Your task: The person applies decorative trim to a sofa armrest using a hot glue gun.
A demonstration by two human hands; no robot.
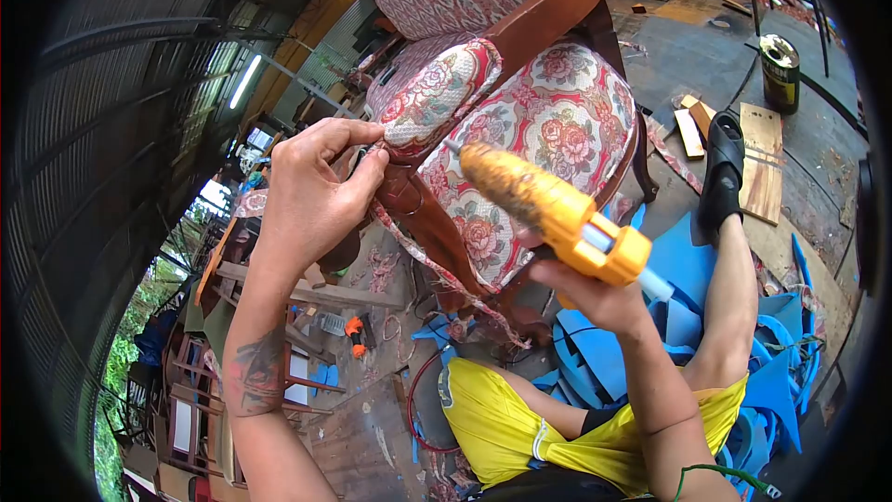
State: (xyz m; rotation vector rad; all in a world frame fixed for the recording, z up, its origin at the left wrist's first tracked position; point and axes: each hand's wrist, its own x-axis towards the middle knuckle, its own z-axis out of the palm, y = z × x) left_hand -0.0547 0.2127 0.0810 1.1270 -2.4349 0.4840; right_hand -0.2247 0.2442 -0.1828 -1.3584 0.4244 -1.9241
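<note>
My right hand (599, 297) grips a yellow hot glue gun (548, 209) with a scorched, dirty front and a glue stick (656, 285) poking out of its back. Its nozzle points up and left, close to the flowered armrest pad (441, 93) of a wooden armchair. At the pad's front end, my left hand (325, 181) pinches with thumb and forefinger at a patterned fabric trim strip (418, 256), which hangs down past the carved arm post (432, 214). What lies exactly between those fingertips is partly hidden. Below the armrest is the flowered seat (562, 130).
Blue foam offcuts (595, 358) lie around my outstretched leg. A can (779, 74) and wood pieces (762, 158) are on the floor at right. An orange-black tool (356, 336) and a plastic bottle (330, 323) lie at lower left. Chair frames (190, 400) stand further left.
</note>
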